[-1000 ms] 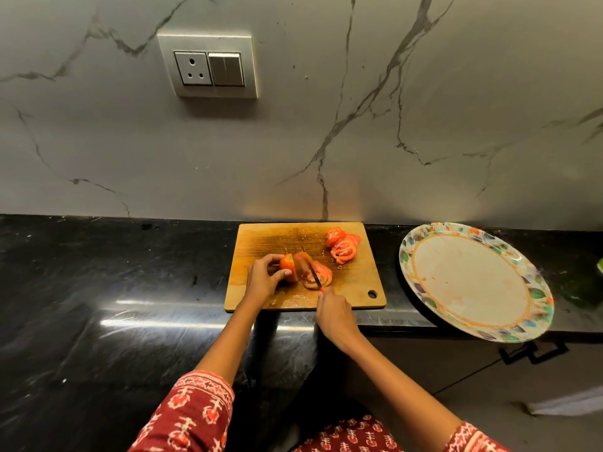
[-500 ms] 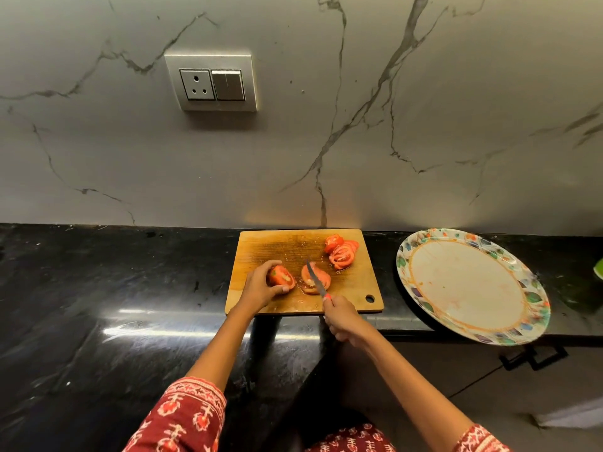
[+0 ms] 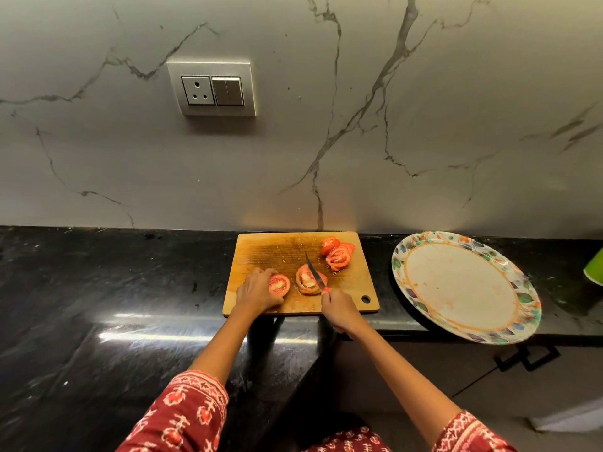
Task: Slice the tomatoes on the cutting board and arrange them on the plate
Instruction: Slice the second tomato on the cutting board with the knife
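Slicing well here means the left hand (image 3: 257, 293), fingers curled round the uncut red tomato piece (image 3: 279, 285), pins it on the wooden cutting board (image 3: 270, 256) while the right hand (image 3: 339, 309), gripping the orange-handled knife (image 3: 315, 275), saws gently. Compared with a second ago, the piece sits apart from the cut slices (image 3: 308, 279); the floral-rimmed plate (image 3: 424, 252) holds none.

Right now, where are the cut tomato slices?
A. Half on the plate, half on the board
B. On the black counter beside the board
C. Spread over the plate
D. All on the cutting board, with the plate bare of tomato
D: the tomato slices lie on the cutting board, and the plate holds none.
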Available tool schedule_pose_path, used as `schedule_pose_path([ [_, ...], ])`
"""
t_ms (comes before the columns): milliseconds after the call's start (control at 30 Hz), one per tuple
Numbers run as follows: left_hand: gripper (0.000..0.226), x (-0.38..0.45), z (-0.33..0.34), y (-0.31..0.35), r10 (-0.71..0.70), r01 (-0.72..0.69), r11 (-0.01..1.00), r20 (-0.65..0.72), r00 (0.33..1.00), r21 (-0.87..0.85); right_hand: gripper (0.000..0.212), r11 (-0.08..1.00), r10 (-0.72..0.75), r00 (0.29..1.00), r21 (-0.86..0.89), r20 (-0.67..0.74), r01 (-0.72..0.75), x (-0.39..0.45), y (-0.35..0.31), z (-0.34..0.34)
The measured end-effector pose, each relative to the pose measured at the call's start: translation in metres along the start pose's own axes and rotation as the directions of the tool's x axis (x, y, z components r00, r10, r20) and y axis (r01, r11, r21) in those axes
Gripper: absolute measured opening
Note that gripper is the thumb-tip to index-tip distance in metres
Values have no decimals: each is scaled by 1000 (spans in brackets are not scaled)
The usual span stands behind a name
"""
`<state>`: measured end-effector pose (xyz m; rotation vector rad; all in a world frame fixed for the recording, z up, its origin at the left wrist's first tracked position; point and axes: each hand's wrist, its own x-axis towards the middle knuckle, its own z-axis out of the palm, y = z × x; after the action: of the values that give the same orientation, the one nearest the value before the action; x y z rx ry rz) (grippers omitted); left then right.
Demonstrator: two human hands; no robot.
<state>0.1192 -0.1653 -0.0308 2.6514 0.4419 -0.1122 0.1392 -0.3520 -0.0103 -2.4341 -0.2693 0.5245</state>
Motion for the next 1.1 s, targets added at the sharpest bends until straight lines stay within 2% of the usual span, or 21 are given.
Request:
schedule_pose_path([
  [133, 64, 3, 1, 6, 13, -13, 1000, -27, 1000, -15, 24, 999, -8, 1000, 51, -27, 9, 6, -3, 6],
  [200, 59, 4, 1, 10, 62, -72, 988, -74, 995, -134, 25, 997, -25, 999, 72, -42, 28, 9, -6, 6],
  [300, 56, 7, -1, 14, 132, -167, 902, -116, 984, -398, 27, 993, -50, 997, 101, -59, 56, 10, -9, 5],
  [367, 56, 5, -2, 13, 144, -190, 871, -135, 980, -453, 25, 991, -68, 996, 109, -62, 75, 10, -10, 5],
  [567, 60, 3, 5, 4, 89, -145, 854, -134, 987, -500, 19, 987, -107, 991, 113, -75, 115, 12, -9, 9],
  [767, 66, 6, -5, -9, -40, -42, 920, -200, 979, -391, 21, 978, -128, 986, 153, -103, 143, 14, -15, 3],
  [867, 70, 7, -10, -11, -16, -46, 939, -177, 984, -340, 24, 976, -142, 985, 153, -101, 156, 14, -21, 4],
  [1000, 62, 9, -7, -9, 51, -93, 910, -114, 992, -403, 28, 972, -154, 982, 161, -106, 169, 13, -30, 9],
  [1100, 61, 8, -1, -10, 69, -129, 891, -151, 986, -436, 26, 971, -186, 977, 133, -107, 199, 7, -32, 9],
])
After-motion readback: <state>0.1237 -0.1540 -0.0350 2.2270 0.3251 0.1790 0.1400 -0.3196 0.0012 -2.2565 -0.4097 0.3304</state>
